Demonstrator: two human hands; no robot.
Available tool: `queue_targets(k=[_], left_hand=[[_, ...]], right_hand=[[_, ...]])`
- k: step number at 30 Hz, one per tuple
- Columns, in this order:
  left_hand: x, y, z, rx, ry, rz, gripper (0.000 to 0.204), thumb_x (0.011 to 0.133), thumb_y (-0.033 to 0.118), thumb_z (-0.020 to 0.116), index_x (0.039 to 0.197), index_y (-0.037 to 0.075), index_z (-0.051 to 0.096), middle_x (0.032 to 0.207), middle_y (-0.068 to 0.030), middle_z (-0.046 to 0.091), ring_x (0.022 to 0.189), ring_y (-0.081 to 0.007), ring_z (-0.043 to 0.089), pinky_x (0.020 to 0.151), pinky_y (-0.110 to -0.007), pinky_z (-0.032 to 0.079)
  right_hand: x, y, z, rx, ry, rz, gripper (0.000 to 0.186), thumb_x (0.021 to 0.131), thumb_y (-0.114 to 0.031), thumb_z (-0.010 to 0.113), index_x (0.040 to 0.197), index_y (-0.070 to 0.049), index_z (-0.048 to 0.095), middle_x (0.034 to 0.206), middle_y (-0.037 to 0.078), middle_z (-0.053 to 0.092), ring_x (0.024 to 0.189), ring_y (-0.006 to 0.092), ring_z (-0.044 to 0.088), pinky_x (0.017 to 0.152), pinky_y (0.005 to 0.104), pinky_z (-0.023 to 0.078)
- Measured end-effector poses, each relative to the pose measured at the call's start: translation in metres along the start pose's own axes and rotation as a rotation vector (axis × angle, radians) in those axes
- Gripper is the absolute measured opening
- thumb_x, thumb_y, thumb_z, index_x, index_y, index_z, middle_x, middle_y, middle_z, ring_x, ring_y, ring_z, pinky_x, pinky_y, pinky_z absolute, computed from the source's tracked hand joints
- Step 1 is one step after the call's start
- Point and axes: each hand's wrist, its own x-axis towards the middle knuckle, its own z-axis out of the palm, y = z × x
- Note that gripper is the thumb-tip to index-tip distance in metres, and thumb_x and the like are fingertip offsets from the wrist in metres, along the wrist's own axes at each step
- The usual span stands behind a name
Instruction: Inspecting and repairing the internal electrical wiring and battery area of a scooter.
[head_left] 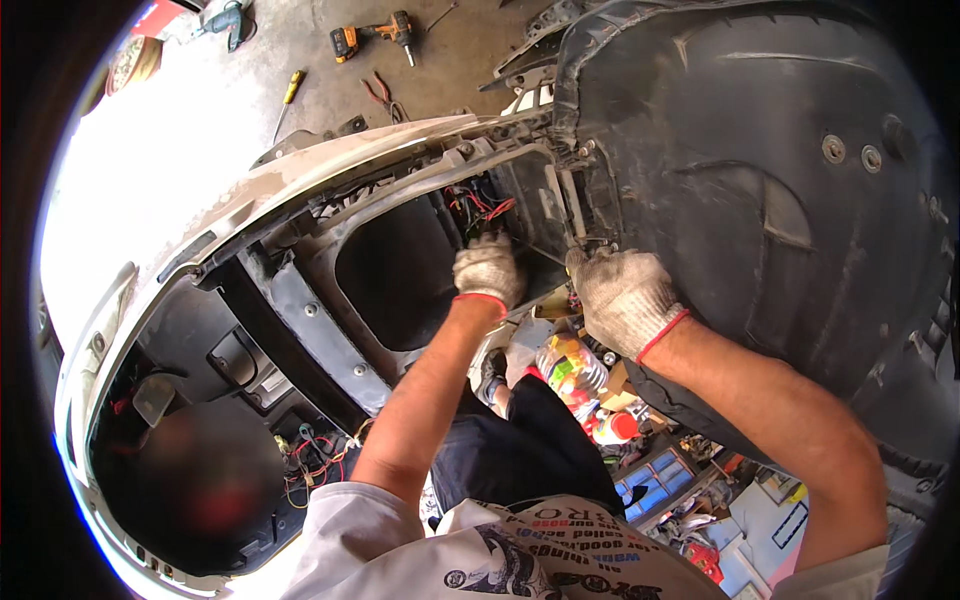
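Observation:
My left hand (486,268), in an off-white knit glove with a red cuff, reaches into the dark recess (390,275) of a vehicle body, just below a bundle of red and dark wires (490,203). Its fingers are curled, and their tips are hidden. My right hand (625,295), gloved the same way, is closed at a narrow dark bracket (572,205) beside a large black plastic panel (760,130); whatever its fingertips grip is too small or hidden to name.
A pale body panel (140,240) curves along the left. A cordless drill (372,42), yellow screwdriver (290,92), pliers (383,98) and blue drill (235,25) lie on the floor (300,30). Bottles (570,370) and several cluttered items sit below, beside my legs. More wires (310,455) hang lower left.

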Motion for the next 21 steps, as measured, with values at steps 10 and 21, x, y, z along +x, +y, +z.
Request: queue_targets(k=[10, 21], left_hand=[[0.025, -0.017, 0.012, 0.227, 0.013, 0.011, 0.031, 0.088, 0.014, 0.045, 0.114, 0.011, 0.061, 0.112, -0.0135, 0.061, 0.1, -0.0356, 0.062, 0.079, -0.049, 0.05], [0.046, -0.025, 0.05, 0.284, 0.074, 0.101, 0.031, 0.089, 0.018, 0.045, 0.108, 0.002, 0.064, 0.102, -0.0226, 0.063, 0.094, -0.037, 0.063, 0.072, -0.05, 0.048]], right_hand=[[0.013, 0.02, 0.019, 0.228, -0.051, 0.27, 0.034, 0.077, -0.013, 0.056, 0.108, -0.001, 0.059, 0.093, 0.02, 0.066, 0.09, 0.0329, 0.065, 0.079, 0.0404, 0.052], [0.007, 0.009, 0.006, 0.077, -0.1, 0.166, 0.026, 0.08, -0.012, 0.056, 0.104, -0.003, 0.058, 0.089, 0.019, 0.067, 0.087, 0.0333, 0.066, 0.074, 0.0428, 0.053]])
